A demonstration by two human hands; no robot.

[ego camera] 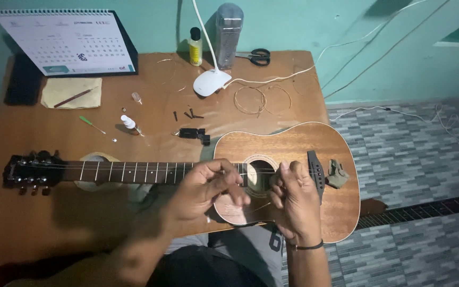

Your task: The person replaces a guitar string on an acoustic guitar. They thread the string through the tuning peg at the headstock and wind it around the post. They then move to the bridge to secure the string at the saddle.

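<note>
The brown wooden acoustic guitar is lying flat across the wooden table. Over its round soundhole, the left hand is pinching a thin wire string, fingers together, while the right hand is curling closed on the string beside the dark bridge. A slipping pinch could let the springy wire whip loose or scratch the top.

Left hand: palm down, fingers curled, thumb and forefinger pinched together | Right hand: back up, fingers bent into a loose fist, dark band at wrist | Forearms: converging from bottom edge, hands near, apart
</note>
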